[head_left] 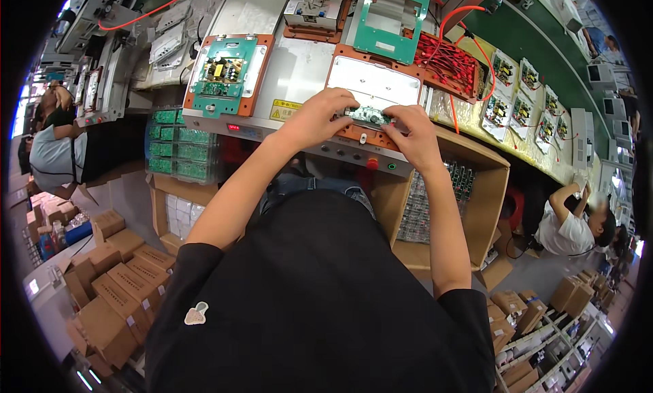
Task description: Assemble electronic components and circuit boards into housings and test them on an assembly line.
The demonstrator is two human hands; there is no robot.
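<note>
A small green circuit board (369, 115) lies between my two hands at the near edge of a white fixture plate (373, 81) in an orange-brown frame. My left hand (325, 115) is closed at its left end, with thumb and fingertips bent on it. From the other side, my right hand (413, 130) pinches the right end. Whether the board touches the plate cannot be made out. To the left, another orange-brown frame (247, 102) carries a green holder with a populated circuit board (222, 72) in it.
A green frame (391, 22) stands behind the plate, beside a tray of red-tipped wires (447, 61). A red air hose (491, 66) loops at right. Boards in white housings (504, 70) line the right bench. Below are a cardboard box of boards (486, 209) and, left, stacked board trays (178, 148).
</note>
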